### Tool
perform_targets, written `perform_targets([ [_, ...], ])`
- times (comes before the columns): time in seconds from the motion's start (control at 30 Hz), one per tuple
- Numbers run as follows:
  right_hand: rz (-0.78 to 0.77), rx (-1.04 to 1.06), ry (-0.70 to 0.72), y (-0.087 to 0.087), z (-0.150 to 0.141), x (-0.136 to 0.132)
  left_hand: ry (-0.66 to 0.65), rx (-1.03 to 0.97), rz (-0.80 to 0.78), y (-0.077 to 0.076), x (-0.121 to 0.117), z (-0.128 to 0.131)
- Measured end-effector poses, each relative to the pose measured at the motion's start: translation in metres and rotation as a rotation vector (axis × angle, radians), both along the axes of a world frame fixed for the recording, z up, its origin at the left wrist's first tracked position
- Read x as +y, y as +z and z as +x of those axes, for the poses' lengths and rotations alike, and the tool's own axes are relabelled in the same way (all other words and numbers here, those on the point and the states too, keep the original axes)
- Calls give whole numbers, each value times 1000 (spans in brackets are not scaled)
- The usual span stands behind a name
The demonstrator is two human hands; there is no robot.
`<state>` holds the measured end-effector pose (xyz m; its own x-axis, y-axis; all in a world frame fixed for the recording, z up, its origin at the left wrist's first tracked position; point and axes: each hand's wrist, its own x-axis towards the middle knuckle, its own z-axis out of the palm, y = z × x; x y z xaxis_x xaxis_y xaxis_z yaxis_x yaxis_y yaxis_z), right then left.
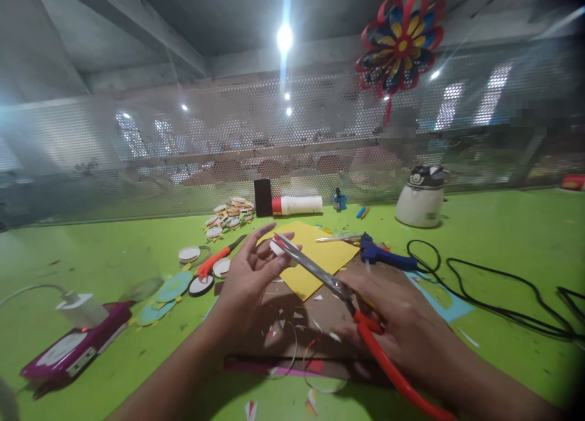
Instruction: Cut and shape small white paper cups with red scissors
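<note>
A left hand (pixel 249 272) is pinching a small white-and-red piece (pixel 278 248) near a yellow sheet (pixel 338 256); the right hand (pixel 393 306), apart, is gripping red-handled scissors (pixel 311 264) against it. Cutting seems unfinished; scraps (pixel 319 297) are lying below, white discs (pixel 231 214) behind.

Power strip (pixel 73 348) left of left hand (pixel 253 265); jug (pixel 421 203) behind glue gun (pixel 388 256)

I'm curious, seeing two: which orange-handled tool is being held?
The scissors in the right hand; the other tool lies on the green table, beside the left hand.
</note>
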<state>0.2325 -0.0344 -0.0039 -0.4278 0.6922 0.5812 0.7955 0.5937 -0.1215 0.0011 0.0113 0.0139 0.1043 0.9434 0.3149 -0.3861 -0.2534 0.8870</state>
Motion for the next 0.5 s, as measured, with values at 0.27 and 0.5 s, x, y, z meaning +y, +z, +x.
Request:
perform_targets([
  [0.27, 4, 13, -18, -1, -2, -1, 19, -1, -2, 0, 0, 2],
  [0.5, -1, 28, -37, -3, -1, -1, 53, 9, -49, 4, -2, 3],
])
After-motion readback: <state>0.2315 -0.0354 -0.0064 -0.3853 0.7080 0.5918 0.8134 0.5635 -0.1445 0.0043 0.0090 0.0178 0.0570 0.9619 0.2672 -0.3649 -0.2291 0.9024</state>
